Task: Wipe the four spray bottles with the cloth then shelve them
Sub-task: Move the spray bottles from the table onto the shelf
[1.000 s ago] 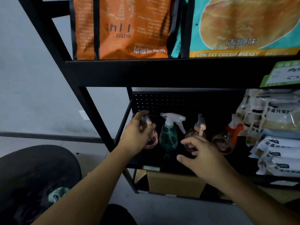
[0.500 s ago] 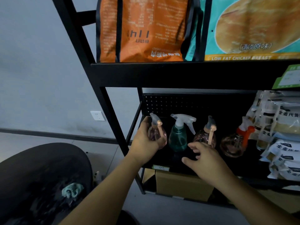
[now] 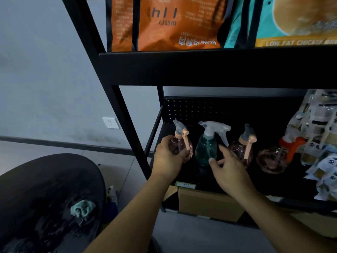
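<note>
Several spray bottles stand in a row on the black shelf point(image 3: 277, 190). My left hand point(image 3: 166, 159) is wrapped around the leftmost pink round bottle point(image 3: 182, 145). Beside it stands a teal bottle point(image 3: 206, 148) with a white trigger head. My right hand point(image 3: 228, 168) hovers with fingers spread in front of the teal bottle and a second pink bottle point(image 3: 244, 148), thumb close to the teal one. Further right is a pink round bottle with an orange trigger point(image 3: 273, 157). The teal cloth point(image 3: 82, 209) lies crumpled on the dark round table point(image 3: 36, 179) at the lower left.
Orange bag point(image 3: 164, 24) and teal chicken-breast pack point(image 3: 291, 21) fill the shelf above. Packaged goods point(image 3: 321, 143) crowd the right end of the bottle shelf. A cardboard box point(image 3: 206, 205) sits below. A slanted black rack post point(image 3: 127, 125) stands left of the bottles.
The view has shifted left and closer. My left hand has turned the leftmost pink bottle so its trigger faces forward. My right hand has risen toward the teal bottle.
</note>
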Demonstrator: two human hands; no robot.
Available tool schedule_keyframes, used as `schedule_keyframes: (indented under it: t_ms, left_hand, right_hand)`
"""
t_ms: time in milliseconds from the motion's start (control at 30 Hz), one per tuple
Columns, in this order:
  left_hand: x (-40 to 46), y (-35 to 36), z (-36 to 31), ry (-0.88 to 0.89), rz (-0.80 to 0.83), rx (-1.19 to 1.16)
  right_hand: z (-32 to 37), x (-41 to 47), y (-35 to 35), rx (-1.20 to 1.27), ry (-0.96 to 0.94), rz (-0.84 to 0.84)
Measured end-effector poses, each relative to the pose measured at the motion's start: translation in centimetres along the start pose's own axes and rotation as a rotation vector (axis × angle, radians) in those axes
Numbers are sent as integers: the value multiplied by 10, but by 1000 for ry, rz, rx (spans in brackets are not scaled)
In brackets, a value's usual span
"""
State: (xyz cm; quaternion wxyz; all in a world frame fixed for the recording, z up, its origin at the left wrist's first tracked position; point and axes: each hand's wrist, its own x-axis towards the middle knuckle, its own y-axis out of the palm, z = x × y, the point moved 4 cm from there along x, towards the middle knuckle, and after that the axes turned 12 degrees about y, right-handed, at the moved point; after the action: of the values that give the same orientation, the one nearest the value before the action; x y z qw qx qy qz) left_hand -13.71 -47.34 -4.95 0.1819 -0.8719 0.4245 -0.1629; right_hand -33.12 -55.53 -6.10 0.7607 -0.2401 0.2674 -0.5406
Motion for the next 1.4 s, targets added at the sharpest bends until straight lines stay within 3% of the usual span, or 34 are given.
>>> schedule_keyframes:
  t_ms: [267,500,1400]
  left_hand:
    - [8,7,5,46,-81,11]
    - [7,1,9,108,-27,39]
    - [17,2,27,56,-49,56]
  right_hand:
    - [1,15,16,34,-46,-84]
    - [4,20,19,49,-22,-64]
    - [25,27,18,9,-45,-58]
